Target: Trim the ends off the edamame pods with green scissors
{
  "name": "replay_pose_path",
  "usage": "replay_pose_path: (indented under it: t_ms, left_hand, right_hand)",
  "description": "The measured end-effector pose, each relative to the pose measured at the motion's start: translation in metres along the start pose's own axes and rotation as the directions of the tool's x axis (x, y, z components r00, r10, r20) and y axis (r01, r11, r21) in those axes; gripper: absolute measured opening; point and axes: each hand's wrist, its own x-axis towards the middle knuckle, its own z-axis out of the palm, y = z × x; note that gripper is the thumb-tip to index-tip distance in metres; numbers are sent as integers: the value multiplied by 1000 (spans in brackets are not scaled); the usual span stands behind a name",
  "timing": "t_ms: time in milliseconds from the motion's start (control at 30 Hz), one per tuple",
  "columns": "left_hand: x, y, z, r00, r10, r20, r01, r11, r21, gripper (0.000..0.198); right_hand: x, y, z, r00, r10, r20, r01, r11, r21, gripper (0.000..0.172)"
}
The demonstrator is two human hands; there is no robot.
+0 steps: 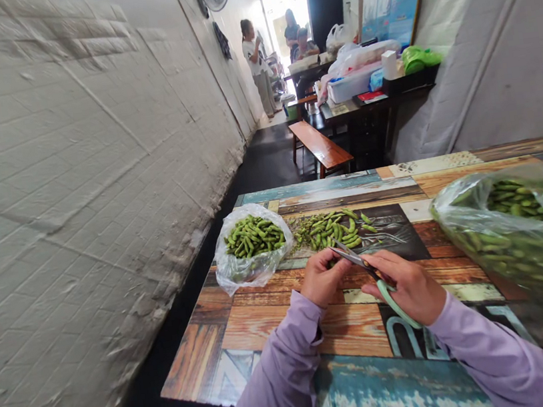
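Note:
My right hand (406, 282) grips a pair of scissors (389, 296) with mint-green handles, its blades pointing up and left. The blade tips reach the fingertips of my left hand (323, 278), which is closed in a pinch on a green bean pod, mostly hidden by the fingers. Just beyond both hands lies a loose pile of green bean pods (328, 229) with small trimmed bits at its left. A clear plastic bag (233, 273) to the left holds more pods (254, 236). On the right stands a bigger clear plastic bag (462, 230), full of pods.
The table (313, 319) has a patchwork wood-print top. Behind it are a reddish wooden bench (321, 142) and a dark table carrying a plastic tub (353, 84) and green bags (417, 58). A white brick-patterned wall (72, 191) runs along the left. Several people are farther back.

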Motion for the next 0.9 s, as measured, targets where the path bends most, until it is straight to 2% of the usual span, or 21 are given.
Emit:
replay_pose_path:
  t_ms: [133, 267, 367, 500, 633, 767, 900]
  left_hand:
    - [2, -1, -1, 998, 60, 13, -61, 996, 58, 31]
    - [4, -1, -3, 988, 153, -37, -142, 968, 207, 29]
    - [5, -3, -5, 986, 157, -52, -138, 957, 255, 26]
    - [6, -7, -8, 997, 13, -74, -7, 997, 73, 27]
    - [7, -7, -10, 988, -129, -89, 112, 978, -174, 37]
    - [7, -3, -9, 987, -141, -74, 115, 953, -281, 37]
    - [6, -1, -8, 991, -121, -58, 97, 945, -311, 36]
  right_hand:
    - [-1, 1, 0, 1000, -4, 12, 5, 999, -46, 42]
    - [-1, 3, -1, 999, -4, 35, 7, 997, -75, 39]
    - [-2, 6, -1, 1000, -18, 25, 20, 996, -88, 38]
    - [-2, 8, -1, 998, 7, -56, -14, 993, -118, 39]
    - [0, 9, -1, 995, 57, -81, -65, 992, -104, 43]
    - [0, 9, 1, 995, 66, -74, -71, 996, -61, 44]
    - [0, 8, 2, 995, 76, -62, -79, 996, -48, 46]
